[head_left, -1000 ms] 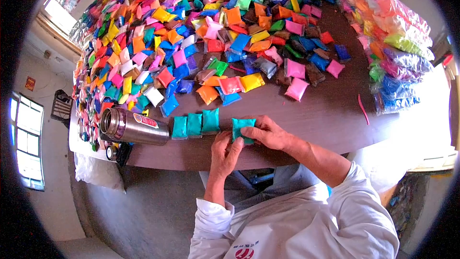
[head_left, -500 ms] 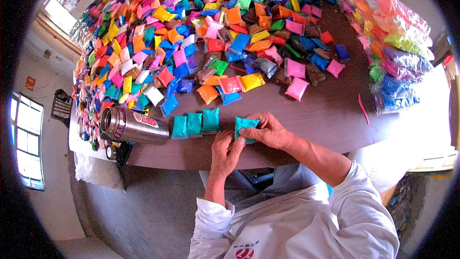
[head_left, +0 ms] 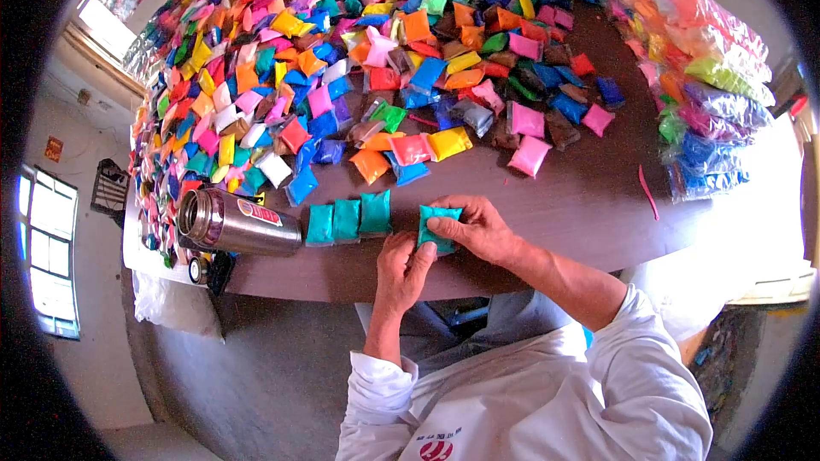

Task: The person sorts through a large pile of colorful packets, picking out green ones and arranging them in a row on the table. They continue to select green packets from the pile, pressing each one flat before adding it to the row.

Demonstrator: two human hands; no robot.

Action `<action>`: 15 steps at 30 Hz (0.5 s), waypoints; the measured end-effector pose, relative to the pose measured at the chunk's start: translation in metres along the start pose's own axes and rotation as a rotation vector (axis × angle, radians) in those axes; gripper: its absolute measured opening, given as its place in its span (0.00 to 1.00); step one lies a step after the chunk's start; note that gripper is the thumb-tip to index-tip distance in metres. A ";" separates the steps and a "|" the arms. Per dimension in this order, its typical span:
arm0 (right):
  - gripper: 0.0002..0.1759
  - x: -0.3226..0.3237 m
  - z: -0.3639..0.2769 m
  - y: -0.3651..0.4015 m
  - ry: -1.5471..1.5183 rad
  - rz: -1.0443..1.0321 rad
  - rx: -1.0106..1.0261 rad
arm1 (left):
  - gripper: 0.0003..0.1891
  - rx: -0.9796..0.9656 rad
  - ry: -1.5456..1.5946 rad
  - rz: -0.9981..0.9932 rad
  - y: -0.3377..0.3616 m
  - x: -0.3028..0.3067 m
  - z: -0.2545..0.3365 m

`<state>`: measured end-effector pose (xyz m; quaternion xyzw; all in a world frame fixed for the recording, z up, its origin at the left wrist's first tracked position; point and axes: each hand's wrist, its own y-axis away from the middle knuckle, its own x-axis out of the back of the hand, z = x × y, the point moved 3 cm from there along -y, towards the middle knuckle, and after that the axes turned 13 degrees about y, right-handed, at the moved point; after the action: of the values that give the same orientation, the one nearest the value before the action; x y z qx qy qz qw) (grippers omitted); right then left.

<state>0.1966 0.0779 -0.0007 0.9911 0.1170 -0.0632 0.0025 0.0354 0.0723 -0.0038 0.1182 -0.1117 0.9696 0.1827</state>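
Holds a teal packet (head_left: 434,226) in left hand (head_left: 401,269) and right hand (head_left: 480,230), fingers closed on it, at near table (head_left: 581,205) edge, just right of teal row (head_left: 348,218) and flask (head_left: 239,224).

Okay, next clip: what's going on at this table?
A person in a white top holds a small teal plastic packet in both hands at the near edge of the brown wooden table: left hand at its near side, right hand over its right side. Three matching teal packets lie in a row to its left, beside a steel flask on its side. Beyond, a spread of multicoloured packets covers the table, with clear bags of packets on the right.
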 end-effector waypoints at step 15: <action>0.16 0.006 0.001 -0.001 0.186 -0.133 -0.107 | 0.20 0.029 0.051 0.040 0.000 0.002 0.000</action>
<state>0.2018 0.0806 -0.0020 0.9812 0.1854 0.0354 0.0401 0.0335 0.0727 -0.0033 0.0937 -0.0953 0.9773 0.1641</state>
